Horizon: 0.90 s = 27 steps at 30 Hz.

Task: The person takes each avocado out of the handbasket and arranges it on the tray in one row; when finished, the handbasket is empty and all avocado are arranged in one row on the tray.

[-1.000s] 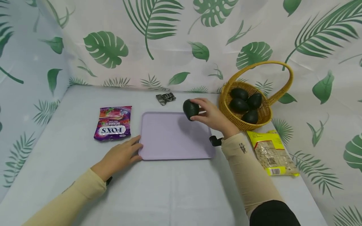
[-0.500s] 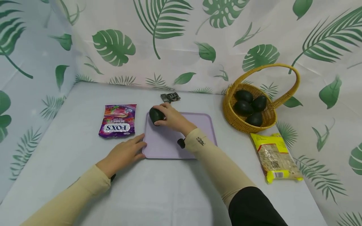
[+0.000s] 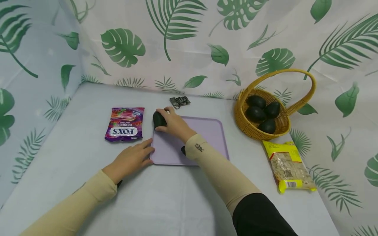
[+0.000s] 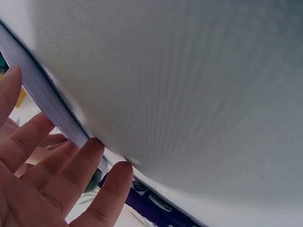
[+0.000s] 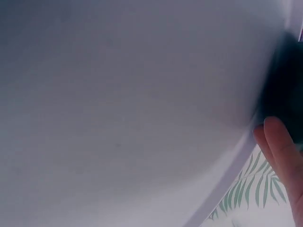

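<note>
In the head view my right hand [image 3: 175,125] grips a dark green avocado [image 3: 159,120] at the far left corner of a pale purple tray [image 3: 203,141]. The right wrist view shows the avocado [image 5: 286,90] low by the tray's raised rim, dark and partly cut off by the frame. My left hand [image 3: 130,159] rests with fingers extended against the tray's left edge. Seen from the left wrist, the fingertips of that hand [image 4: 61,179] touch the tray's side [image 4: 52,99]. A yellow wicker basket [image 3: 249,128] at the right holds several more avocados [image 3: 256,114].
Left of the tray lies a purple candy bag [image 3: 124,124]. Small dark wrapped pieces [image 3: 179,102] lie behind the tray. A yellow-ended clear packet [image 3: 289,166] lies in front of the basket. A leaf-print cloth [image 3: 189,49] hangs behind the white table.
My right hand has carried the avocado leftward from the tray's far right part and down to its far left corner. The left hand stays at the tray's edge. The head view has shifted slightly.
</note>
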Tool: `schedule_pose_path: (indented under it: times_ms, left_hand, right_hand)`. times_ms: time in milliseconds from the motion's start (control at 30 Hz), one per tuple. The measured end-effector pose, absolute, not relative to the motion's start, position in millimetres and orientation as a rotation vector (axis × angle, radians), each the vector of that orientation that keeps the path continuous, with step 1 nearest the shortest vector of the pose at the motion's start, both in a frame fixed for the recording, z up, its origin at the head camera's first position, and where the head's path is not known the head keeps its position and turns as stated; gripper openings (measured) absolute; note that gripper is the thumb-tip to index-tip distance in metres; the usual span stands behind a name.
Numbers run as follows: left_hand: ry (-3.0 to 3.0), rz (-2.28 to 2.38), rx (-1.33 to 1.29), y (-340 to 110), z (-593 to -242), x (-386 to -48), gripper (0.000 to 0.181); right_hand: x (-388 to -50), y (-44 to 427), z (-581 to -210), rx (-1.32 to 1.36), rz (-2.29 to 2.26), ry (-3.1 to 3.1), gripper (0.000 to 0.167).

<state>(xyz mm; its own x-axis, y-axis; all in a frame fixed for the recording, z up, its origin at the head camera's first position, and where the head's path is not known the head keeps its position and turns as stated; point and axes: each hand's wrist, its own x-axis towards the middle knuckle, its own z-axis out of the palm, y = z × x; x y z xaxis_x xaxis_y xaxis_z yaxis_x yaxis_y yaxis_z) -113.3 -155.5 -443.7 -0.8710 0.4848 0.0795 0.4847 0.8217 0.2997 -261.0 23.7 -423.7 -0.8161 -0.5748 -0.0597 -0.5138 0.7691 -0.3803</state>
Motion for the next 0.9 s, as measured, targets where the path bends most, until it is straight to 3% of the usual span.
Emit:
schedule_pose_path:
  times_ms: [667, 900]
  left_hand:
    - [2.989, 0.504, 0.790, -155.1, -444.5, -112.9, 0.044]
    - [2.987, 0.518, 0.796, -155.1, -439.9, -111.6, 0.043]
  right_hand:
    - [-261.0, 42.0, -412.6, -0.803, -0.573, 2.823, 0.093]
    - [-262.3, 76.5, -394.7, -0.858, -0.690, 2.843, 0.091]
